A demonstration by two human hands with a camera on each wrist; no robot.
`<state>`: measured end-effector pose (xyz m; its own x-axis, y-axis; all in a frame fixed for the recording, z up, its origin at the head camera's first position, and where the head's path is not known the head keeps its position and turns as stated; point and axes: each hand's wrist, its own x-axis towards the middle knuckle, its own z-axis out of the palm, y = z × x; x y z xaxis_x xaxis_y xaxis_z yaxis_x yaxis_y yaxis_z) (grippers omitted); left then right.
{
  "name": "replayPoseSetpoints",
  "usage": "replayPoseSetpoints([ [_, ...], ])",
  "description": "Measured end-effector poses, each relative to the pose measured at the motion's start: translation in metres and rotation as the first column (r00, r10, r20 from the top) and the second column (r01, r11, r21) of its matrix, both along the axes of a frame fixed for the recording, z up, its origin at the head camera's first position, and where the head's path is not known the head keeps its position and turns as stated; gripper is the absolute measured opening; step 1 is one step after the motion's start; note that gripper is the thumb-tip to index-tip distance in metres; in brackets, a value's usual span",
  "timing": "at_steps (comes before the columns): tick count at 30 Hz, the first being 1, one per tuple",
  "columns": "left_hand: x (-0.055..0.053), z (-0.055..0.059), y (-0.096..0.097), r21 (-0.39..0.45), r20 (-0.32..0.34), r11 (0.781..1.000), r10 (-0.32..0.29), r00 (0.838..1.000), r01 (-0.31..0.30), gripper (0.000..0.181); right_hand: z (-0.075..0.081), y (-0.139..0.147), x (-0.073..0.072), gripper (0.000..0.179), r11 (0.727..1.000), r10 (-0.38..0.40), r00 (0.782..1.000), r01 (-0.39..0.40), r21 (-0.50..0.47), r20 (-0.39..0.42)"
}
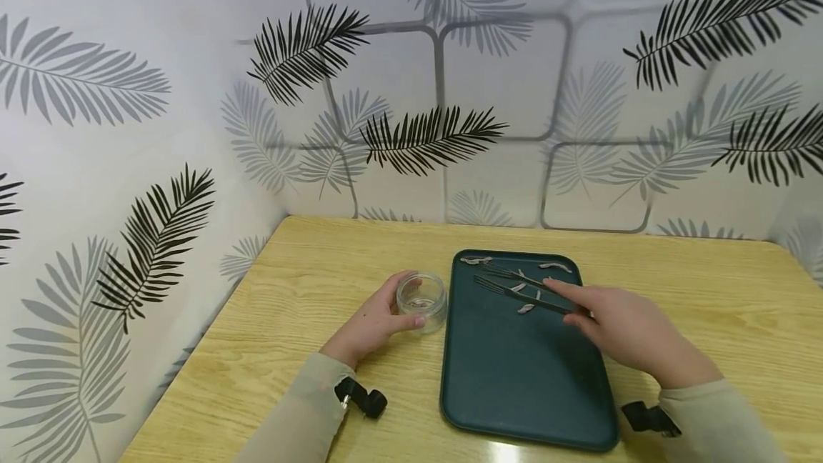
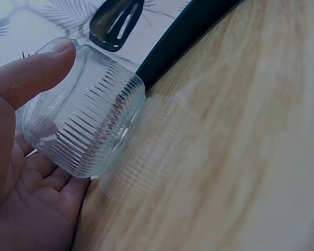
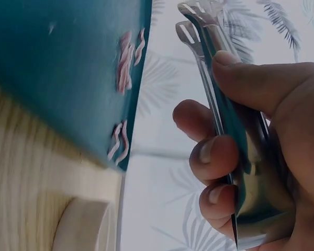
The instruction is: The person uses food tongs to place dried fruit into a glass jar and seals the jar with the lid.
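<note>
My left hand (image 1: 379, 316) grips a clear glass jar (image 1: 422, 300) on the table, with the thumb on its near side and fingers around the far side. Ribbed walls show in the left wrist view, with some reddish bits low behind the glass. Metal tongs (image 3: 246, 151) with slotted tips lie in my right hand (image 1: 630, 327), pinched between thumb and fingers. Their two arms stand apart over the upper part of a dark green tray (image 1: 521, 384). Thin pinkish strips (image 3: 124, 63) lie on the tray around and under the tong tips.
The tray lies lengthwise on a light wooden table (image 1: 334, 256), just right of the jar. Behind the table and along its left stands a wall (image 1: 501, 84) with a leaf pattern. Black straps (image 1: 361, 397) sit around both wrists.
</note>
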<state>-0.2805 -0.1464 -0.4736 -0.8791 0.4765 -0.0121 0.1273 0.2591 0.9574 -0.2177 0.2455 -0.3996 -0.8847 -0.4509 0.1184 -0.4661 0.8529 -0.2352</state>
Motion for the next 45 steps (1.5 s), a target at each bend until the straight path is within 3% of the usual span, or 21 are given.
replayPoseSetpoints([
  [6,0.0,-0.002,0.0,0.005,0.003,1.0,-0.005,1.0,0.005,0.083,-0.001,0.019,-0.002,0.065,0.998,-0.06,0.99,0.063,-0.02,0.126],
  [16,0.002,-0.002,0.002,0.018,0.013,1.0,-0.006,1.0,0.006,0.084,-0.002,0.041,-0.005,0.071,0.992,-0.128,0.95,0.129,0.015,0.286],
  [29,0.002,0.001,0.002,0.004,-0.004,1.0,-0.001,1.0,0.001,0.082,-0.002,0.045,-0.008,0.071,0.99,-0.138,0.945,0.14,0.014,0.296],
  [45,0.0,0.001,0.0,0.014,0.002,1.0,-0.004,1.0,0.004,0.083,-0.002,0.039,-0.009,0.061,0.997,-0.082,0.951,0.08,0.018,0.3],
])
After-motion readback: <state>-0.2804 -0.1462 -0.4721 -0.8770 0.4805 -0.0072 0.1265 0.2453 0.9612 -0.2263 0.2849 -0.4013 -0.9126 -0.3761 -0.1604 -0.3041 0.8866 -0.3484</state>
